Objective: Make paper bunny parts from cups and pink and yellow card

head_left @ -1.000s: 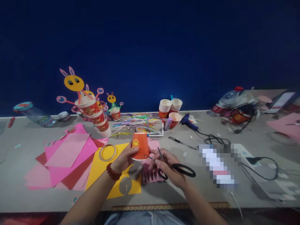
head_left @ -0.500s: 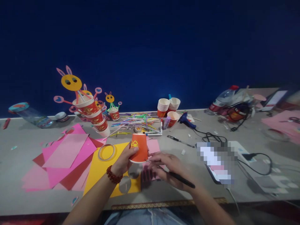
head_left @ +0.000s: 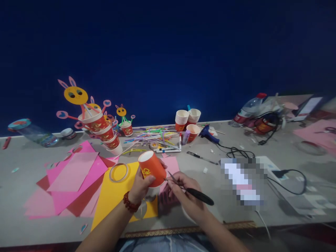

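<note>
My left hand (head_left: 143,183) is wrapped round an orange paper cup (head_left: 152,169) with yellow print. The cup is tilted upside down, its white base facing up and away and its rim low towards me. In my right hand (head_left: 186,190) is a pair of scissors (head_left: 200,196) with black handles, its blades slightly parted. The blade tips touch or nearly touch the cup wall close to the rim; I cannot tell whether they cut into it. Below the hands lie a yellow sheet (head_left: 112,196) and a pink sheet (head_left: 172,164).
Finished cup figures (head_left: 76,95) stand at the back left, beside pink and red paper (head_left: 73,171). Coloured straws (head_left: 154,134), stacked cups (head_left: 181,120) and a blue glue gun (head_left: 208,134) lie behind. To the right are a phone (head_left: 241,182), cables and a bottle (head_left: 246,110).
The cup has tilted so that its white base now shows. My right hand has turned, and the scissor blades have come into view parted at the cup's lower right edge.
</note>
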`<state>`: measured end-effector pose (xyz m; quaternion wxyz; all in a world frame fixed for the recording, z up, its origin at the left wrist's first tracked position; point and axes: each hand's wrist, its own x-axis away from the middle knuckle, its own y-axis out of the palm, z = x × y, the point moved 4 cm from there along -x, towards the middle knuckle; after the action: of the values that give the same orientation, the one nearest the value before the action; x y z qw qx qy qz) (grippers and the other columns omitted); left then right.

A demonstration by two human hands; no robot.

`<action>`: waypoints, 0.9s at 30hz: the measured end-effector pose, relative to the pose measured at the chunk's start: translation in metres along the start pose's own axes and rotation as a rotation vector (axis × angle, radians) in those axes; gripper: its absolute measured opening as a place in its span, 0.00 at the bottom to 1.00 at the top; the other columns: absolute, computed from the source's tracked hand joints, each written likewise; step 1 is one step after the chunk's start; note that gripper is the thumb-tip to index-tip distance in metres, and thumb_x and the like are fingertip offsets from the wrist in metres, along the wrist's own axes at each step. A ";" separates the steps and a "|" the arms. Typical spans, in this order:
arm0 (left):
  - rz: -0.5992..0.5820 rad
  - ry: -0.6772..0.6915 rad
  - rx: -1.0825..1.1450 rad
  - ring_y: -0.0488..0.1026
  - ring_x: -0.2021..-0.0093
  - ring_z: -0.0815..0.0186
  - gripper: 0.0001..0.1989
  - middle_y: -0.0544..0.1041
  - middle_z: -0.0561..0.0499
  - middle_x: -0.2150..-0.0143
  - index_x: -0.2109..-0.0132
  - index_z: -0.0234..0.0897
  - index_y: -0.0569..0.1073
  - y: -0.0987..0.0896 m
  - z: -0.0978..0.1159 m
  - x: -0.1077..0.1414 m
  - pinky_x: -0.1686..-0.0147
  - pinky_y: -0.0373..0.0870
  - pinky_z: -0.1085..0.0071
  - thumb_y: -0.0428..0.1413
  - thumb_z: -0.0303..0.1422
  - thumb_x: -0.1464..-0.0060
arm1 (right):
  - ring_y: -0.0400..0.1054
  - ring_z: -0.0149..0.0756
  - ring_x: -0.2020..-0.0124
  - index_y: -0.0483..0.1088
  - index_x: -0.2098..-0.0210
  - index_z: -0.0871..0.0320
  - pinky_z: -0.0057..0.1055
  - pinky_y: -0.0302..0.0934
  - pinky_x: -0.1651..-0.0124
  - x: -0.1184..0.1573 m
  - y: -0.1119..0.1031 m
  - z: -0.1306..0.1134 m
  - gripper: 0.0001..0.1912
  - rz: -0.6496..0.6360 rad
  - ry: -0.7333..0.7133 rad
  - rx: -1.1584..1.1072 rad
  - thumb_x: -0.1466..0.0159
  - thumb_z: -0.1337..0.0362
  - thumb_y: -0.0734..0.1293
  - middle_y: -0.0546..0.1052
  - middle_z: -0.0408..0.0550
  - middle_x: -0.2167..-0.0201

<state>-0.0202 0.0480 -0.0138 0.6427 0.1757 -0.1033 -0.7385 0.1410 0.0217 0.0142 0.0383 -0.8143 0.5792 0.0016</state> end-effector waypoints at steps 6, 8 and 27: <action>0.057 0.077 -0.124 0.77 0.58 0.50 0.31 0.80 0.41 0.61 0.52 0.36 0.75 -0.010 -0.005 0.004 0.59 0.75 0.57 0.63 0.54 0.56 | 0.70 0.30 0.80 0.67 0.69 0.57 0.24 0.63 0.76 0.000 0.012 0.009 0.19 0.067 0.196 -0.286 0.37 0.47 0.69 0.79 0.46 0.76; 0.074 0.075 -0.186 0.77 0.59 0.50 0.31 0.80 0.41 0.61 0.52 0.37 0.75 -0.015 -0.007 0.006 0.58 0.75 0.57 0.64 0.54 0.57 | 0.70 0.30 0.81 0.66 0.69 0.57 0.24 0.63 0.77 -0.001 0.015 0.007 0.20 0.067 0.238 -0.361 0.39 0.47 0.70 0.79 0.45 0.78; -0.073 0.050 -0.187 0.78 0.60 0.52 0.25 0.80 0.40 0.57 0.55 0.35 0.75 -0.008 0.017 0.007 0.59 0.75 0.58 0.67 0.46 0.56 | 0.75 0.35 0.75 0.67 0.69 0.56 0.28 0.68 0.72 -0.002 0.008 -0.011 0.15 -0.108 0.150 -0.138 0.33 0.52 0.65 0.80 0.46 0.73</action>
<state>-0.0349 0.0410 -0.0023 0.6314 0.1370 -0.0117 -0.7632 0.1320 0.0199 0.0250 -0.0613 -0.8429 0.5341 -0.0214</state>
